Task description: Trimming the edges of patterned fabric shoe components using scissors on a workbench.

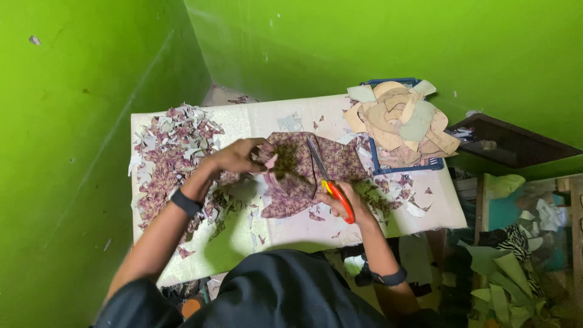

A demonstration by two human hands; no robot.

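Observation:
A piece of purple patterned fabric [297,170] lies bunched at the middle of a pale cream table [279,234]. My left hand [234,158] grips its left edge and holds it up a little. My right hand [352,206] is closed around the red-orange handles of a pair of scissors [325,179]. The metal blades point away from me and lie across the fabric. A dark band sits on each wrist.
Several purple and white fabric scraps [170,152] are heaped on the table's left part. A blue tray [404,164] at the back right holds stacked tan and pale green cut shapes [401,121]. Green walls enclose the table. Green fabric pieces [501,285] lie low on the right.

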